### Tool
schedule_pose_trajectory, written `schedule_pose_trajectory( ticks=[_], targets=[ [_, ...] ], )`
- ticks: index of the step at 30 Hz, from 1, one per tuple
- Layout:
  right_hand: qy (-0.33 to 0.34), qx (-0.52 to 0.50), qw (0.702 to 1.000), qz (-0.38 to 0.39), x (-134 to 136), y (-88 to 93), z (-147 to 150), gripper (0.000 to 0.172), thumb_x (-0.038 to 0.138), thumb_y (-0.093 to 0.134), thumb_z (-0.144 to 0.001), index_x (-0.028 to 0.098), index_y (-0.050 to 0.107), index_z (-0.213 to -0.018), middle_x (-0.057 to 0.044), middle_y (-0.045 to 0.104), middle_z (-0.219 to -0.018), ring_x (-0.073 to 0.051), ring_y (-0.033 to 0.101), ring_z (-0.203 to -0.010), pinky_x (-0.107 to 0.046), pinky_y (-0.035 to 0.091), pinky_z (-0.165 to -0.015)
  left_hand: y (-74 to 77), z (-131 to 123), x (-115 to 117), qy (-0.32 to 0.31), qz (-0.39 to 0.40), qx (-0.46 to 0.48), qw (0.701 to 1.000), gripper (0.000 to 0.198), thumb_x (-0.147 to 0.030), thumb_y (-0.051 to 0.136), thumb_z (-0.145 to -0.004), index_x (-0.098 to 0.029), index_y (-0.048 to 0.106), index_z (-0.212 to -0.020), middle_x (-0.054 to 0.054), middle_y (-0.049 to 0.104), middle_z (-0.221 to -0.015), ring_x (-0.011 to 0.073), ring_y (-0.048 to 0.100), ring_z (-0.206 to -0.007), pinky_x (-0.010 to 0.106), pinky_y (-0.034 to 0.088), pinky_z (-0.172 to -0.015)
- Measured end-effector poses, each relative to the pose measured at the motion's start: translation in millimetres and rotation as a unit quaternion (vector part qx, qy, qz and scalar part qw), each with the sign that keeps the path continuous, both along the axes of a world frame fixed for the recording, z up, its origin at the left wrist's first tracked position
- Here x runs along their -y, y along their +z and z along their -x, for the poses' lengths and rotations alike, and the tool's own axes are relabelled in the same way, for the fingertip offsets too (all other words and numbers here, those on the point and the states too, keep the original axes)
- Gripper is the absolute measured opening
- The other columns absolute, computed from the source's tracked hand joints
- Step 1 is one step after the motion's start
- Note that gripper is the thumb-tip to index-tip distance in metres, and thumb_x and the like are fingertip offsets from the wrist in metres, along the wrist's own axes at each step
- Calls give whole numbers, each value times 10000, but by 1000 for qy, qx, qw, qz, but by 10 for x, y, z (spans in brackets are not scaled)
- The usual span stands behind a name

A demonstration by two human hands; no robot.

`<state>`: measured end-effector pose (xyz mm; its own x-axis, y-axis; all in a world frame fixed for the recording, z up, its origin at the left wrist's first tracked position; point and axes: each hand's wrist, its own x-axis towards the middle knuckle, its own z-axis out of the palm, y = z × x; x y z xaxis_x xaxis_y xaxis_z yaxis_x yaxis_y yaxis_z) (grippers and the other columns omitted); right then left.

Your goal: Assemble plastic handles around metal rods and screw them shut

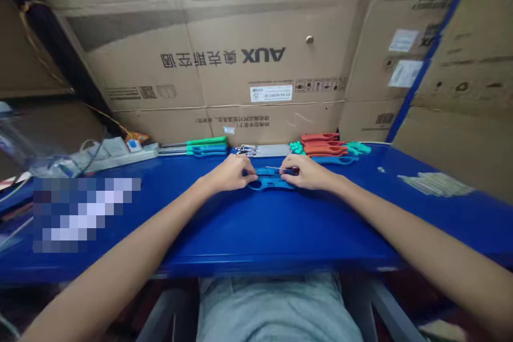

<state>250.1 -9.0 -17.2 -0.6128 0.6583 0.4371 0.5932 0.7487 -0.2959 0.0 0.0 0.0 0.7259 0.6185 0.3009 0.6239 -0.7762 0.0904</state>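
Note:
My left hand is closed, thumb and fingers pinching the left end of a blue plastic handle piece. A second blue handle piece, with a ring-shaped end, lies just in front on the table. My right hand is closed too. From its pinched fingertips a thin metal rod points left over the blue pieces. My fingers partly hide both ends of the upper piece.
Behind my hands, a row on the blue table holds metal rods, green-handled tools, orange handles and teal small parts. Pale strips lie right, a power strip left. Cardboard walls the back.

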Motion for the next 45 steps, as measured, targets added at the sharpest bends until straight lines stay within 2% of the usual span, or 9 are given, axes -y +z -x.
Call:
schedule_pose_trajectory(
  ticks=[4, 9, 20, 29, 39, 45],
  targets=[
    [1, -5, 1000, 3, -29, -11, -1, 119, 175, 590, -800, 144, 702, -826, -74, 662, -878, -155, 585, -779, -254, 437, -697, 4, -13, -2, -12, 10, -1, 1000, 151, -164, 599, -812, -166, 744, -771, 40, 745, -826, 171, 632, -785, 277, 436, -751],
    [-7, -4, 1000, 13, -49, -37, -11, 121, 174, 597, -788, 160, 715, -810, -69, 660, -883, -154, 590, -772, -256, 443, -699, -26, -17, -16, -19, 14, -9, 1000, 170, -160, 578, -813, -168, 748, -814, 43, 745, -856, 170, 633, -800, 271, 445, -753],
    [-70, -32, 997, 5, -124, -134, 33, 124, 191, 617, -806, 162, 730, -849, -68, 661, -869, -154, 580, -770, -264, 447, -709, -5, -26, 15, 3, 10, -31, 999, 232, -325, 578, -847, -166, 746, -820, 63, 724, -831, 178, 620, -780, 281, 449, -739],
    [-36, -12, 999, 24, -121, -179, 34, 165, 275, 618, -803, 171, 743, -835, -71, 670, -906, -150, 584, -747, -262, 449, -698, -50, -19, -19, -4, 40, -47, 998, 215, -269, 569, -856, -158, 741, -793, 54, 722, -792, 168, 621, -745, 258, 430, -694],
    [-15, 0, 1000, 21, -102, -169, 46, 146, 191, 566, -807, 153, 707, -792, -76, 667, -838, -159, 597, -745, -261, 449, -689, -112, -50, -42, -9, 18, -32, 999, 191, -219, 552, -873, -151, 719, -810, 59, 706, -809, 160, 613, -749, 248, 421, -702],
    [-14, 2, 999, 31, -88, -167, 40, 144, 191, 578, -778, 162, 714, -818, -71, 678, -847, -165, 601, -758, -263, 455, -687, -105, -51, -24, 9, 35, -33, 999, 166, -237, 585, -854, -157, 729, -834, 59, 709, -835, 165, 614, -743, 250, 422, -683]
  ],
)
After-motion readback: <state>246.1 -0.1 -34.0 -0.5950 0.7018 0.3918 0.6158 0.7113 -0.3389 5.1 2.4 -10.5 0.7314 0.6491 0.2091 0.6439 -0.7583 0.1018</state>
